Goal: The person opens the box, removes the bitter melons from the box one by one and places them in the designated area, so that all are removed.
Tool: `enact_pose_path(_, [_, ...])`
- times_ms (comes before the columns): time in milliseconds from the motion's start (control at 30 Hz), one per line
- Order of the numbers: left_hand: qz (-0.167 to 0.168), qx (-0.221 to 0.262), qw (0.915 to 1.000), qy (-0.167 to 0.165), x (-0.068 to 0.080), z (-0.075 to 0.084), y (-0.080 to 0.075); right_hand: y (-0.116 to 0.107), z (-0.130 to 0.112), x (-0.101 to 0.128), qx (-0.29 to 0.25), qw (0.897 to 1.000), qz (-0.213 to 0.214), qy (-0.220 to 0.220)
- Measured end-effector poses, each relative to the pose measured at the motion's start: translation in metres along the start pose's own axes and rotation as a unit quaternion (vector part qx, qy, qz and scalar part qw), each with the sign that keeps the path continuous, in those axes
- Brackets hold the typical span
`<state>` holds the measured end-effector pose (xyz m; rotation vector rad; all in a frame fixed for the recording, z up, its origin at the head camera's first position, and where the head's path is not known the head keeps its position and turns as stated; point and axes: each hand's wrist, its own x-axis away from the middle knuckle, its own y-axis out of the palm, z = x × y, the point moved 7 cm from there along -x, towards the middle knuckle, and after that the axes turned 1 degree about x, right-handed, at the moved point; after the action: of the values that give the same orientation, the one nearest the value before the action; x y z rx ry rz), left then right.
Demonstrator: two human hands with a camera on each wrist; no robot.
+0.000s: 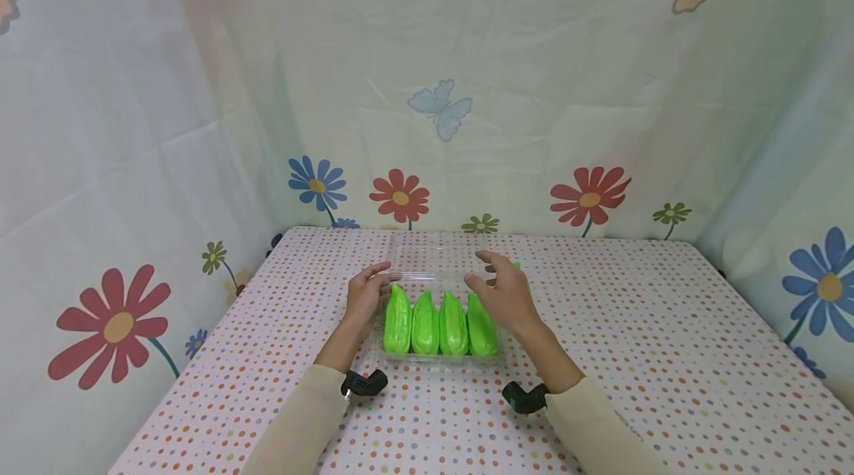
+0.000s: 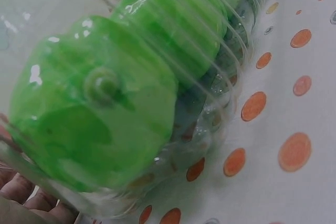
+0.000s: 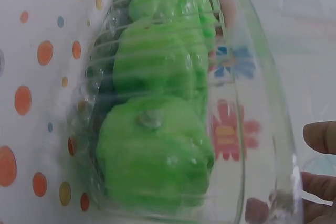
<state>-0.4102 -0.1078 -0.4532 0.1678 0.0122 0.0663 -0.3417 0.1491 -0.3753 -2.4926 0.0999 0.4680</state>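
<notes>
1. The left hand (image 1: 364,297) has its fingers reaching forward and a little inward, at the back left corner of the clear plastic box (image 1: 440,359). It is loosely opened and I see nothing gripped; if the fingertips touch the plastic, I cannot tell.
2. The right hand (image 1: 508,296) has its thumb and fingers spread apart, with a wide gap, and has hold of nothing that I can see.
3. The box lies between the 2 hands, mostly on the person's side of the fingertips. Its long axis runs from the left hand toward the right hand.
4. Inside, 4 green pieces (image 1: 425,330) lie in a row, each pointing away from the person. The left hand is nearer to the leftmost piece (image 1: 398,323); the right hand is nearer to the rightmost piece (image 1: 482,330) and partly hides it.
5. The clear lid (image 1: 437,253) is opened beyond the box, ahead and between the 2 hands. The left fingertips are close by its left side, the right ones by its right side.
</notes>
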Motion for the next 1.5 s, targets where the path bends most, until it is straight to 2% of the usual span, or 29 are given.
enact_pose_path(200, [-0.005,0.0,1.0,0.006,0.001,0.001,0.0,0.008,-0.007,0.003,-0.003,1.0,-0.015,-0.008])
enact_pose_path(467, [-0.002,0.0,1.0,-0.005,0.0,-0.001,-0.001,0.022,-0.013,0.006,-0.007,0.999,-0.048,-0.009])
enact_pose_path(733, [-0.005,0.001,1.0,-0.007,-0.002,-0.001,-0.001,0.025,-0.013,0.007,0.074,0.995,-0.066,-0.006])
enact_pose_path(1033, [-0.004,-0.001,1.0,0.0,-0.001,-0.001,0.0,0.039,-0.003,0.009,0.1,0.991,-0.091,0.015])
enact_pose_path(1300, [-0.005,-0.002,1.0,-0.001,0.0,-0.001,0.0,0.056,-0.004,0.016,0.174,0.979,-0.108,-0.024])
enact_pose_path(1500, [-0.009,-0.003,1.0,-0.002,0.0,-0.001,0.0,0.064,-0.004,0.02,0.207,0.97,-0.126,-0.024])
